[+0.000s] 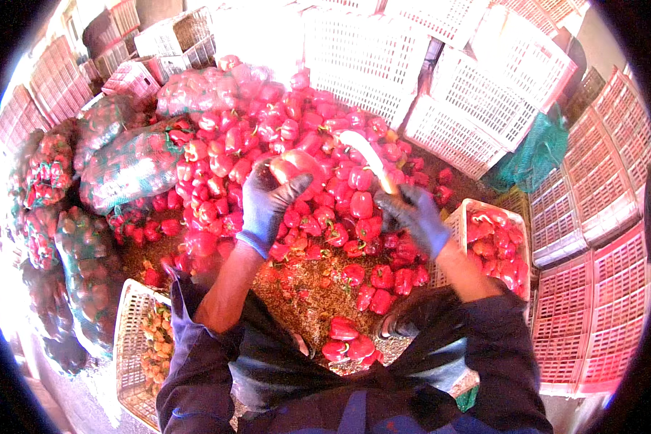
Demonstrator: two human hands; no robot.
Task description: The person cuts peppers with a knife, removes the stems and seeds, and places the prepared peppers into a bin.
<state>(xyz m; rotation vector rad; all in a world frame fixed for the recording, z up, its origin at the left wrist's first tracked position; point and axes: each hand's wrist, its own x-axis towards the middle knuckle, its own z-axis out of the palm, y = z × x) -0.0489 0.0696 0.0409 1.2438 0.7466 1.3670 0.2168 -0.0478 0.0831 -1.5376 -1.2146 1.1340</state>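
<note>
Red bell pepper (294, 166) is held up in the gloved left hand (262, 208), which is clamped on it, thumb laid along its near side and fingers behind its left side. Its long axis is seen to lie roughly crosswise, with the free side turned toward the right hand (417, 217); which end bears the stem cannot be told. By the gloved right hand, a curved knife (369, 155) is gripped, fingers closed around its handle (388, 183). The blade's long axis is directed away from the person and leftward, its tip hooked to the left, beyond and to the right of the held pepper; blade and pepper are seen apart. Beneath and beyond both grips, a heap of red peppers (231, 141) is spread. Left of the left grip, filled mesh sacks (130, 168) are piled; nearer the person, a pale crate (128, 340) is observed with yellowish-orange pieces (159, 343) inside. Just right of the right grip, a second crate (458, 224) is filled with red peppers.
</note>
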